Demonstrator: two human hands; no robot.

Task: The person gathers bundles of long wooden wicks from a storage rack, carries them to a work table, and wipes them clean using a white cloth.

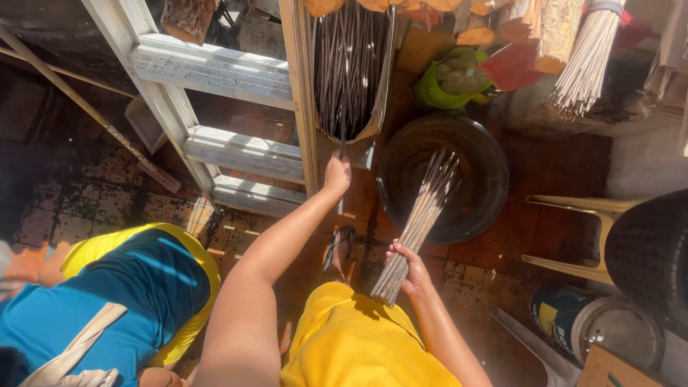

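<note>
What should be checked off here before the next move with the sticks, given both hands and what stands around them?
1. Right hand has a firm grasp on the bundle of sticks: ok, fingers wrapped around its lower end.
2. Left hand has reached the sticks in the sack: ok, it is pinching one stick at the sack's mouth.
3. Bundle tips sit over the black basin: ok.
4. Ladder clear of the left arm: ok, beside it, apart.
5. Footing on the tiled floor: cannot tell, only one sandalled foot shows.
</note>
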